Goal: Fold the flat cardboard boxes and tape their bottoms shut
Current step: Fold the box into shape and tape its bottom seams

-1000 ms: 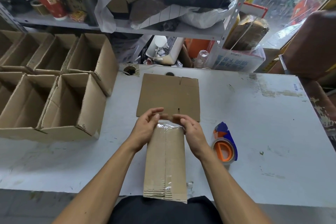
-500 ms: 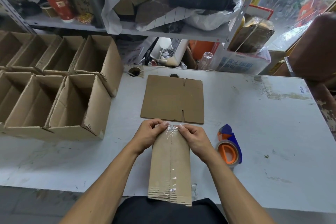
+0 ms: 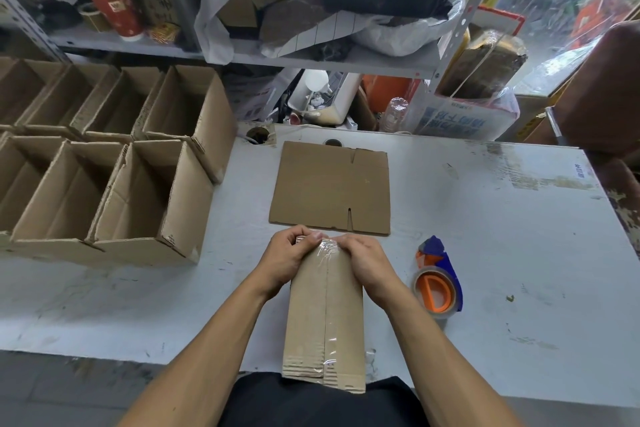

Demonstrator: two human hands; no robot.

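Both hands have curled down onto the box's (image 3: 325, 315) far edge at 6 o'clock on the worktop (image 3: 485, 218), left hand (image 3: 289, 258) and right hand (image 3: 369, 262) each gripping it over the tape (image 3: 327, 248), which could wrinkle if pressed unevenly.

Boxes left, flat sheet centre, tape right.
A box (image 3: 325, 315) stands low in the frame's centre on the table (image 3: 519, 218); a flat sheet (image 3: 329, 187) lies above it, open boxes (image 3: 104, 163) fill the left, a tape dispenser (image 3: 437, 281) sits just right, shelves (image 3: 311, 59) run across the top.
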